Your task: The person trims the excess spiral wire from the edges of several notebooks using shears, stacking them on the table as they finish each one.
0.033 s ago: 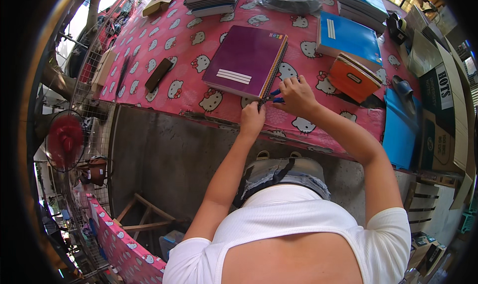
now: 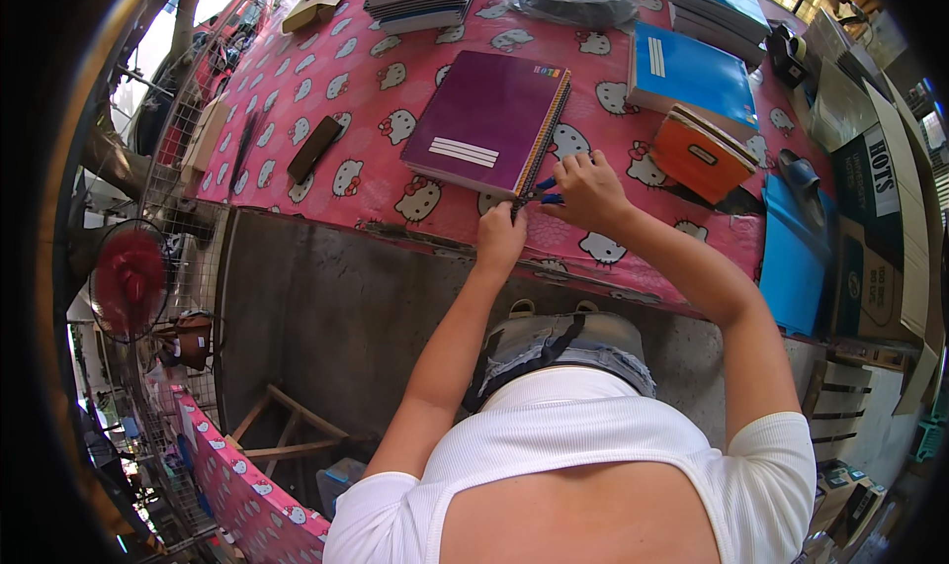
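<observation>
Purple notebook (image 2: 489,121) lies on the table (image 2: 326,80), near edge. Left hand (image 2: 501,236) pinches its spiral's near end; right hand (image 2: 585,188) grips blue-handled pliers (image 2: 542,190) there. Step: probably crimping the wire end; next calls for a firm squeeze.

Purple spiral notebook (image 2: 489,121) and blue-handled tool (image 2: 542,191) at the table's near edge

The closed notebook is lying flat and slightly askew on the pink patterned table (image 2: 326,99), its multicoloured wire binding running along its right side, two white stripes showing near its lower left corner. The small tool is sitting at the binding's near end, close to the table's front edge, its shape partly hidden.
</observation>
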Demonstrator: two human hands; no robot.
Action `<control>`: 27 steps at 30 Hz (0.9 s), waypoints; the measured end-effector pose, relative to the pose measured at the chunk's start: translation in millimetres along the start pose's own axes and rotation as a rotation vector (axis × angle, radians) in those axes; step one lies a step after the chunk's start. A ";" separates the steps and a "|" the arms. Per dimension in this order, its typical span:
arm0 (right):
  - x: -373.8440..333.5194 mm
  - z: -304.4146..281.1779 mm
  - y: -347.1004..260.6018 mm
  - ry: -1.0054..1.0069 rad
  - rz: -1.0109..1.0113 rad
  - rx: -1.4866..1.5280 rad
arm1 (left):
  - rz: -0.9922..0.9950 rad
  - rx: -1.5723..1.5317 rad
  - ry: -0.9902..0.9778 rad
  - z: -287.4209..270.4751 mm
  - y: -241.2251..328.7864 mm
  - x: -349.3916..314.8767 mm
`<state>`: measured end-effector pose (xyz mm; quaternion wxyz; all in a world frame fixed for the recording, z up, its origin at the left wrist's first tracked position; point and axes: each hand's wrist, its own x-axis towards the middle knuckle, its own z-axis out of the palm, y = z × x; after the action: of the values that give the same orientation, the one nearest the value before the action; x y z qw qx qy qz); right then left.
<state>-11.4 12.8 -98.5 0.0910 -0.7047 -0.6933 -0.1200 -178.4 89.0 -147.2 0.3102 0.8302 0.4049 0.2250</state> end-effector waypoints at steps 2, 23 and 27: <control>-0.2 -0.5 1.2 -0.109 0.049 0.051 | 0.016 -0.010 0.016 0.4 1.2 0.0; 3.0 0.9 -0.4 -0.226 0.103 0.135 | -0.019 -0.064 -0.007 -6.1 -2.9 -2.5; -2.3 3.3 3.8 -0.274 0.107 0.185 | -0.128 -0.144 -0.065 -11.7 5.5 -0.6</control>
<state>-7.5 11.5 -102.3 0.0664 -0.7389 -0.6690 0.0464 -183.2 89.8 -135.2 0.3956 0.7851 0.4297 0.2063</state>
